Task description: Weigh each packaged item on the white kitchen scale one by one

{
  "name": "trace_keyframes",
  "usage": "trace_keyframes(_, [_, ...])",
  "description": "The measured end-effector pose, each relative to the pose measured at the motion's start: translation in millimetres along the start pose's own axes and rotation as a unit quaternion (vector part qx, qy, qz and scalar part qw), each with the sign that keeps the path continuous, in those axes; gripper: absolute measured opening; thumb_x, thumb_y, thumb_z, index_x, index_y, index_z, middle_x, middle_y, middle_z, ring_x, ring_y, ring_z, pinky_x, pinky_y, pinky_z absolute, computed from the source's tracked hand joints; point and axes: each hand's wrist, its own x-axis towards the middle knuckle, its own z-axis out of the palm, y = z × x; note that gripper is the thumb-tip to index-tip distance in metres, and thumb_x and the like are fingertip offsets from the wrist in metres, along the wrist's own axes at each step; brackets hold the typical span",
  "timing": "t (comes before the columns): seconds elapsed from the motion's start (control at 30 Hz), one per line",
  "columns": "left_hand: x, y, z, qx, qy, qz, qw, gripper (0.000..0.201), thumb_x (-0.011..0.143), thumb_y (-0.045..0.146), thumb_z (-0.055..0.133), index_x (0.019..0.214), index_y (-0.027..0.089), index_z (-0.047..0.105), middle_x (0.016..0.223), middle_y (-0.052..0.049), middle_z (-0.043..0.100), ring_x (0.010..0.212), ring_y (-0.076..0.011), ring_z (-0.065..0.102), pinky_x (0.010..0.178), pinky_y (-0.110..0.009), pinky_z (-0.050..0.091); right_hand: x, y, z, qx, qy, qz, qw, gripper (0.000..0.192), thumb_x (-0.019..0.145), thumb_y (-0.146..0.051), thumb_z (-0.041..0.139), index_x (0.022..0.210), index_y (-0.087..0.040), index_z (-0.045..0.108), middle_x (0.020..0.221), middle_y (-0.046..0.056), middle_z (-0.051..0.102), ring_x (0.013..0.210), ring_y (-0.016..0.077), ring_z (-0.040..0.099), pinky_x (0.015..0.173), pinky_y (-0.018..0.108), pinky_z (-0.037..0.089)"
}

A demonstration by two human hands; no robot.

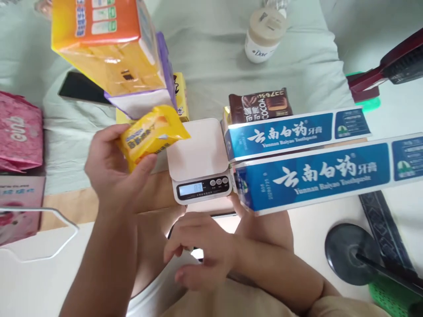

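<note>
1. The left hand (119,160) clamps a yellow printed packet (153,132) between thumb and fingers, beside the digital scale's (198,149) left edge; gripping one end probably keeps its label clear.
2. The right hand (205,251) hangs near the scale's front, thumb and fingers apart, holding nothing visible.
3. The display (191,188) faces the person, presumably for reading.
4. Lidded Dove jar (261,50), Yunnan Baiyao toothpaste boxes (317,176): contents hidden.

The single head-worn view looks forward and steeply down on the white digital scale (198,152), from close above, on the side nearest its display (191,189).
</note>
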Motion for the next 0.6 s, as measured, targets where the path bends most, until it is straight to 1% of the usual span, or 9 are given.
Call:
trace_keyframes(0.03, [7,10,6.4,-0.037,0.020,0.014,0.999,0.061,0.077,0.052,0.086,0.132,0.031,0.071,0.121,-0.004,0.071,0.114,-0.0238,0.068,0.102,-0.043,0.057,-1,2,3,0.012,-0.019,-0.005,1.000,0.030,0.094,-0.050,0.056,0.095,-0.020,0.060,0.080,-0.001,0.065,0.069,0.0072,0.057,0.072,0.022,0.048])
trace_keyframes(0.1, [27,38,24.4,-0.076,0.002,0.050,0.996,0.062,0.079,0.060,0.082,0.134,0.032,0.070,0.118,-0.003,0.068,0.112,-0.0225,0.067,0.102,-0.044,0.058,-1,6,7,0.017,-0.062,0.000,0.998,0.029,0.094,-0.049,0.061,0.099,-0.020,0.062,0.086,-0.001,0.069,0.076,0.0069,0.061,0.076,0.021,0.048])
trace_keyframes(0.17, [50,69,44.9,-0.044,-0.100,0.099,0.989,0.074,0.080,0.073,0.076,0.140,0.032,0.065,0.118,-0.003,0.064,0.114,-0.0242,0.066,0.106,-0.050,0.058,0,8,9,-0.005,-0.107,0.029,0.994,0.027,0.094,-0.047,0.063,0.099,-0.020,0.063,0.087,-0.002,0.070,0.081,0.0078,0.062,0.077,0.022,0.047])
trace_keyframes(0.23, [72,96,63.9,0.004,-0.213,0.067,0.975,0.081,0.085,0.083,0.063,0.150,0.035,0.054,0.126,-0.004,0.060,0.120,-0.0258,0.067,0.112,-0.055,0.056,2,8,8,-0.030,-0.132,0.066,0.989,0.024,0.093,-0.044,0.063,0.097,-0.020,0.064,0.088,-0.002,0.071,0.081,0.0083,0.062,0.077,0.023,0.046])
trace_keyframes(0.3, [88,113,79.3,0.058,-0.311,0.061,0.947,0.082,0.090,0.086,0.051,0.151,0.032,0.052,0.127,-0.005,0.057,0.129,-0.0289,0.065,0.117,-0.061,0.052,4,6,4,-0.033,-0.151,0.092,0.984,0.025,0.094,-0.044,0.063,0.097,-0.019,0.064,0.091,-0.001,0.072,0.080,0.0082,0.062,0.076,0.023,0.046])
trace_keyframes(0.37, [98,118,90.7,0.086,-0.369,0.092,0.921,0.080,0.094,0.083,0.047,0.150,0.027,0.055,0.125,-0.007,0.058,0.132,-0.0313,0.062,0.118,-0.064,0.051,5,4,0,-0.026,-0.169,0.108,0.979,0.027,0.094,-0.046,0.064,0.096,-0.018,0.063,0.093,0.000,0.073,0.081,0.0081,0.064,0.076,0.023,0.047])
trace_keyframes(0.47, [105,113,99.4,0.071,-0.413,0.134,0.898,0.067,0.095,0.067,0.058,0.148,0.025,0.061,0.124,-0.011,0.062,0.124,-0.0317,0.064,0.112,-0.058,0.055,4,1,-1,-0.015,-0.169,0.117,0.979,0.030,0.092,-0.048,0.068,0.093,-0.019,0.062,0.092,0.000,0.072,0.083,0.0075,0.065,0.074,0.021,0.047])
trace_keyframes(0.53, [108,108,100.1,0.039,-0.436,0.104,0.893,0.053,0.097,0.058,0.057,0.141,0.031,0.068,0.123,-0.008,0.064,0.120,-0.0302,0.067,0.109,-0.055,0.056,2,0,-1,-0.006,-0.157,0.111,0.981,0.033,0.092,-0.051,0.069,0.093,-0.019,0.063,0.092,-0.001,0.072,0.082,0.0068,0.065,0.074,0.021,0.047])
trace_keyframes(0.6, [111,107,99.1,0.003,-0.436,0.041,0.899,0.046,0.101,0.057,0.047,0.130,0.034,0.074,0.120,-0.002,0.068,0.119,-0.0288,0.069,0.109,-0.055,0.054,2,0,-1,0.003,-0.151,0.103,0.983,0.035,0.094,-0.054,0.068,0.094,-0.019,0.063,0.091,-0.001,0.071,0.082,0.0068,0.065,0.075,0.021,0.047])
